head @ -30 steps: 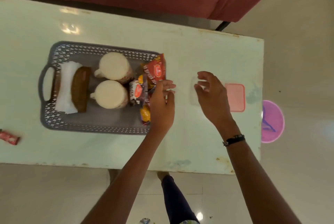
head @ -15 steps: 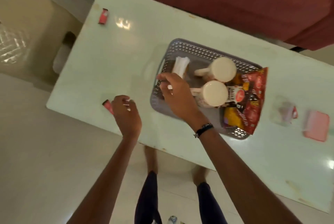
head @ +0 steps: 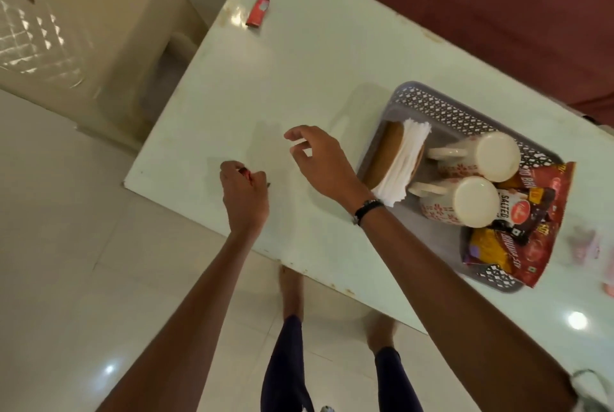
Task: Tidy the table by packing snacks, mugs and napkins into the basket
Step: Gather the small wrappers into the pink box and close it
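Fingers (head: 247, 179) of left hand (head: 244, 199) curled tight round small red snack bar (head: 245, 173), mostly hidden, so long axis impossible to tell. Right hand (head: 327, 164) hovering loosely spread, holding nothing. Working outward from grey basket (head: 428, 101): sits on pale table (head: 299, 79), already carrying napkins (head: 403, 159), two mugs (head: 475, 156) lying on their sides, snack packets (head: 531, 229). Far from basket, near table's far corner, second red bar (head: 258, 9), long axis roughly along table's short edge. Probably light, crinkly, slippery wrapper; best pinched across the middle.
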The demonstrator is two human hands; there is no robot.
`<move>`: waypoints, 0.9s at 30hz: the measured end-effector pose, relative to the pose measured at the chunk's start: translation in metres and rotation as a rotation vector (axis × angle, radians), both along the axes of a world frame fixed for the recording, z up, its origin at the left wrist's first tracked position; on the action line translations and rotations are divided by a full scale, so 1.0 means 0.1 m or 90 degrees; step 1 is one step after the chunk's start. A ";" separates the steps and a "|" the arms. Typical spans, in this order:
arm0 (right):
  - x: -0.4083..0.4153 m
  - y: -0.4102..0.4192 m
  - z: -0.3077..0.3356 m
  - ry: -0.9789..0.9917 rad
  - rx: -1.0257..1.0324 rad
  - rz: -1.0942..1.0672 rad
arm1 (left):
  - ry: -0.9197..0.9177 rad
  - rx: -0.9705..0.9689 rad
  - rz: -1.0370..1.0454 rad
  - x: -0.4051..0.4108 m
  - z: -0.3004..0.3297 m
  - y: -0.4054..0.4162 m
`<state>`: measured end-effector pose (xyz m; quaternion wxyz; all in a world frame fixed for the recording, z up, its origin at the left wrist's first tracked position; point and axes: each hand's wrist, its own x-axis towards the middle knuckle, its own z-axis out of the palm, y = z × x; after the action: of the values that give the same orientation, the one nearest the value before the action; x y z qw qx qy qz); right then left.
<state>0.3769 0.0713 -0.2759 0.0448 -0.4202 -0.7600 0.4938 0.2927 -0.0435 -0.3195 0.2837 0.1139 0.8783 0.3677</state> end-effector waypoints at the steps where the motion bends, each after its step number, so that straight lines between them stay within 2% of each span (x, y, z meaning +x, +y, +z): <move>1: -0.11 0.08 -0.04 -0.010 0.017 0.018 | 0.014 0.032 -0.016 -0.09 0.00 0.04; 6: -0.79 0.65 -0.25 -0.083 0.152 0.126 | 0.083 0.102 -0.120 -0.61 -0.05 0.40; 10: -1.33 1.02 -0.34 -0.194 0.267 0.185 | 0.062 -0.022 -0.245 -0.83 -0.14 0.52; 15: -1.76 1.30 -0.50 -0.309 0.314 0.231 | 0.224 -0.203 -0.528 -0.89 -0.27 0.50; 17: -1.78 1.36 -0.58 -0.350 0.307 0.270 | 0.248 -0.226 -0.563 -0.91 -0.28 0.50; 20: -1.67 1.26 -0.59 -0.293 0.304 0.222 | 0.255 -0.253 -0.545 -0.91 -0.30 0.51; 23: -1.45 0.96 -0.60 -0.242 0.394 0.175 | 0.263 -0.205 -0.577 -0.90 -0.16 0.52; 27: -1.04 0.49 -0.71 -0.220 0.492 0.169 | 0.315 -0.212 -0.602 -0.92 -0.16 0.50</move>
<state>0.2731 0.1202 -0.3464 0.0071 -0.3475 -0.9326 0.0970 0.2006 0.0068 -0.3354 0.2174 0.5321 0.8181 0.0190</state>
